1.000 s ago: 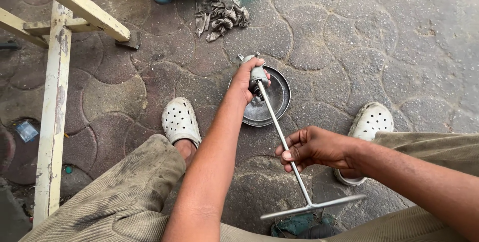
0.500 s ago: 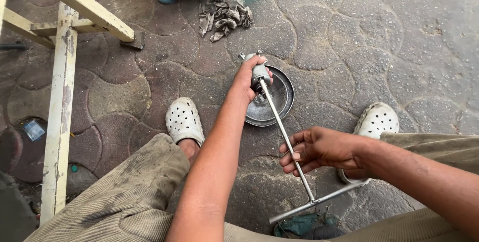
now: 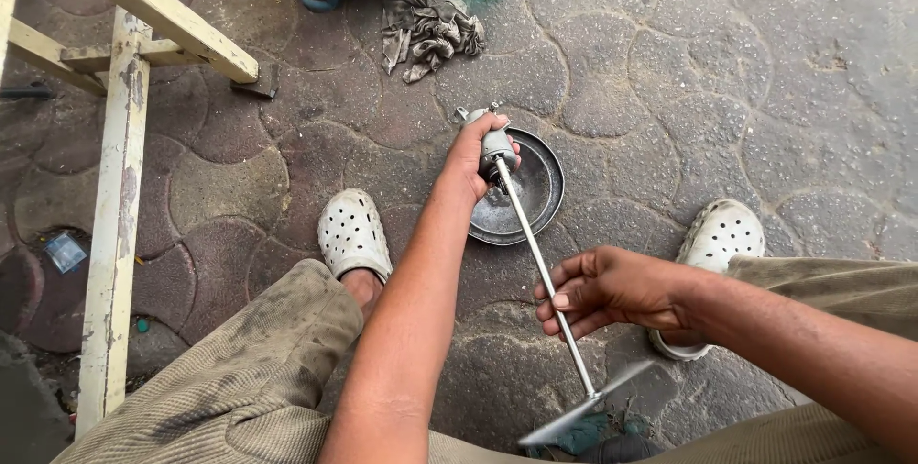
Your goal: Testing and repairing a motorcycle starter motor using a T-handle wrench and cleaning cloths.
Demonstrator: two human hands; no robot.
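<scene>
The left hand (image 3: 475, 153) is closed around the socket (image 3: 495, 148) over the round pan (image 3: 540, 191). The right hand (image 3: 612, 287) pinches the wrench (image 3: 540, 268) shaft with its fingers, near the T-handle.

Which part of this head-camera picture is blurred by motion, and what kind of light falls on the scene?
Head view: the crossbar handle at the near end of the long metal rod is smeared by motion, while the right hand, left hand and round metal dish are sharp; light is soft and even, with faint shadows and no strong glare.
</scene>
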